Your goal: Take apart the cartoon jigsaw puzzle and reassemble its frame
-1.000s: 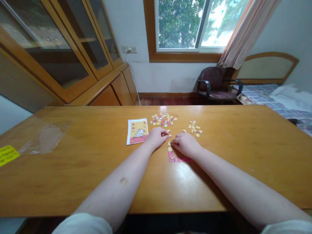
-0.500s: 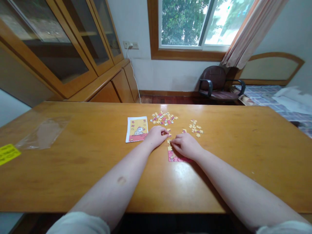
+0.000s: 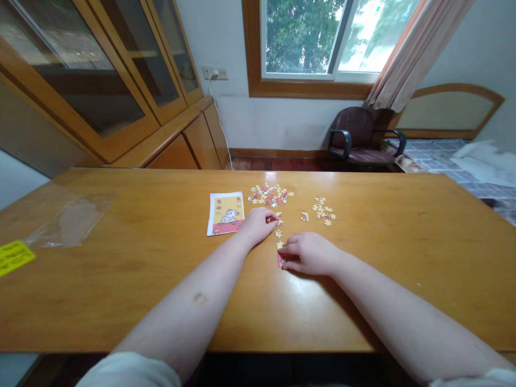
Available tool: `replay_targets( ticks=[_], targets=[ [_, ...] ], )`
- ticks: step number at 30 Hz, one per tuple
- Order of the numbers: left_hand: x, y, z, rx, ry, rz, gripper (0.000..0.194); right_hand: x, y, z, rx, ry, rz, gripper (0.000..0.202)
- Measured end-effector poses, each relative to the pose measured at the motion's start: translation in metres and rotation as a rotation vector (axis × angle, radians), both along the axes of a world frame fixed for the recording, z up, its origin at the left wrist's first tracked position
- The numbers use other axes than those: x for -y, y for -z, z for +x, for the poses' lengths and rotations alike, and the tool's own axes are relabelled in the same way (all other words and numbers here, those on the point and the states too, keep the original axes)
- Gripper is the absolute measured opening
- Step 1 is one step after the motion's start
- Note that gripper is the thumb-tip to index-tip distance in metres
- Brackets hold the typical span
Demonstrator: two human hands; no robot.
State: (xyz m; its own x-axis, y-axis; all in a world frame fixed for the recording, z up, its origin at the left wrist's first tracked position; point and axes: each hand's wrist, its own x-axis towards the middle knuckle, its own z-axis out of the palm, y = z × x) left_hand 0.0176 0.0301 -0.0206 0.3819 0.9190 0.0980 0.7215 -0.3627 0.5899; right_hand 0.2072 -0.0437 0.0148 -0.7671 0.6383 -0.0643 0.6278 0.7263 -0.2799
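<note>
Jigsaw puzzle (image 3: 280, 260) — partly joined section flat on the table (image 3: 169, 279), in front of the person and near mid-width. Its left end shows, pink below and yellow above; the remainder lies hidden under the right hand (image 3: 309, 255).

Right hand: palm down, low over the section, fingers partly spread, gap between thumb and forefinger. Fingertips reach the section's left end and appear to touch it. Anything under the palm is out of sight.

Left hand (image 3: 259, 223): farther forward and to the left, fingers curled, thumb near the fingertips. Tips at 1 small yellow piece (image 3: 281, 223); whether it is pinched or only touched, cannot tell. Just beyond it, another piece (image 3: 279, 215). Between these and the joined section, a loose piece (image 3: 279, 233), set apart from the section.

Past the right hand, 1 piece with a dark pink patch (image 3: 305, 217). Right of that, a loose cluster of mostly yellow pieces (image 3: 323, 210). Beyond the left hand, a larger mixed pile (image 3: 270, 195) — yellow, pink, white.

Picture sheet (image 3: 226, 213) with a white animal, just left of the left hand, its lower right corner covered. Far left: clear plastic bag (image 3: 74, 220), yellow label (image 3: 15, 258).
</note>
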Motion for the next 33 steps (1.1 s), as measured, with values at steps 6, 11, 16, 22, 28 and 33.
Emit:
replay_targets(
  ticks=[6, 11, 16, 22, 28, 33],
  targets=[
    [0.000, -0.002, 0.000, -0.007, 0.003, -0.006, 0.019, 0.002, -0.005, 0.001, -0.023, 0.009, -0.028, 0.037],
    [0.001, -0.003, 0.000, -0.006, 0.008, -0.011, 0.019, 0.004, -0.008, 0.002, -0.015, 0.042, -0.060, 0.047],
    [0.001, -0.003, 0.000, -0.008, 0.008, -0.012, 0.018, 0.006, -0.009, -0.001, 0.013, 0.045, -0.087, 0.040],
    [0.001, -0.003, -0.001, 0.015, 0.003, -0.013, 0.019, -0.030, -0.012, 0.041, 0.058, 0.606, 0.127, 0.033],
    [0.002, -0.006, -0.001, 0.010, -0.006, -0.023, 0.019, -0.066, 0.003, 0.093, 0.136, 0.876, 0.173, 0.026],
    [0.002, -0.007, -0.001, 0.038, -0.023, -0.024, 0.019, -0.068, 0.012, 0.095, 0.097, 0.828, 0.172, 0.026]
  ],
)
